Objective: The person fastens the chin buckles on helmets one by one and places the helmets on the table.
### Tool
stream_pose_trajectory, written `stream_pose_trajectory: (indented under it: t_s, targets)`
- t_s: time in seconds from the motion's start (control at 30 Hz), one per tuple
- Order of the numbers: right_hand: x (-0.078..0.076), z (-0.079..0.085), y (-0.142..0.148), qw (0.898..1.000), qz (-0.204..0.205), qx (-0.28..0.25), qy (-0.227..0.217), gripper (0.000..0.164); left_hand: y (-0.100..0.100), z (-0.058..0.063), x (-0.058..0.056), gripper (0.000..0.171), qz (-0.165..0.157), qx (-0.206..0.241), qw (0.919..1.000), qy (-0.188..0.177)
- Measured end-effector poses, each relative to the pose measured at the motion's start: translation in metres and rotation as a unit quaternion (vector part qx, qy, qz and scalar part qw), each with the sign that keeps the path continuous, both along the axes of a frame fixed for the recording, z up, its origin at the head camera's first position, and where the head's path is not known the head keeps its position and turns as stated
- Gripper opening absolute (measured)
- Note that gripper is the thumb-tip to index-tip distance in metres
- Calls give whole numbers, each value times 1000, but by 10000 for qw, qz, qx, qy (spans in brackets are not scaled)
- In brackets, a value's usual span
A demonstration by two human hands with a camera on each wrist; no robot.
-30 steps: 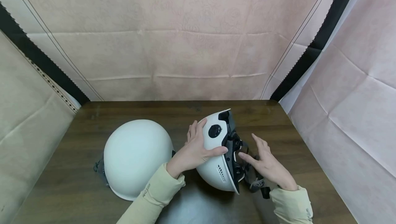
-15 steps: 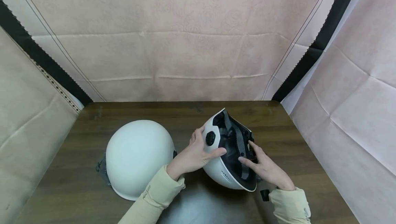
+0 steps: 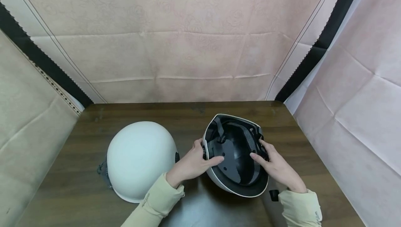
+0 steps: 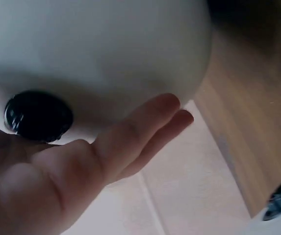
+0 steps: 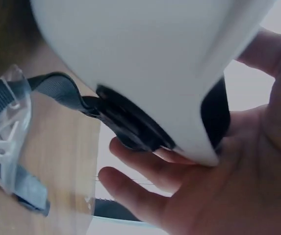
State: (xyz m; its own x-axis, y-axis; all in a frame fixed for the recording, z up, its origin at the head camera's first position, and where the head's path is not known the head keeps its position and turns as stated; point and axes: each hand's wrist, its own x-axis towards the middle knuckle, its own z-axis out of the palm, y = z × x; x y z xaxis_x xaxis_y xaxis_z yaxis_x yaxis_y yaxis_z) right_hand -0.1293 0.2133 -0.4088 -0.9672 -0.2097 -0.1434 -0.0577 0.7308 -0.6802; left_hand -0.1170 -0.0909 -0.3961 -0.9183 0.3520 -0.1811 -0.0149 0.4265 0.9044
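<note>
One white helmet [image 3: 232, 157], head view, lower frame, right of centre; left grip [image 3: 195, 163] and right grip [image 3: 278, 169] clamped on its rim [image 3: 238, 189]. Left wrist: smooth shell [image 4: 106, 49], probably stiff, slippery. Right wrist: dangling strap [image 5: 57, 90]; rim seems safer hold.

Brown table [image 3: 75, 174], white helmet [image 3: 141, 161] — dome up

The worktop [image 3: 300, 140] spans the lower frame, a sheet [image 3: 188, 53] behind it. One helmet [image 3: 141, 159] rests on the worktop left of centre. Right of it, the other helmet [image 3: 233, 157] sits between the left hand [image 3: 194, 164] and the right hand [image 3: 278, 169], tipped open towards the camera.
</note>
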Motion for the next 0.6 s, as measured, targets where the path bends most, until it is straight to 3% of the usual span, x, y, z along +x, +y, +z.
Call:
stream_pose_trajectory:
  t_s: [0.13,0.37,0.5,0.6]
  targets:
    - [0,6,5,9998,-36,-13,192,81,-1,-10,2,80,-236,153,9992,273]
    - [2,11,8,9996,-42,-50,264,77,0,-24,2,77,-347,408,9961,698]
    - [3,10,9,9995,-64,-128,272,75,-2,-26,3,79,-341,438,9966,609]
    - [3,9,10,9992,-67,-212,319,72,-3,-26,4,90,-211,136,9989,394]
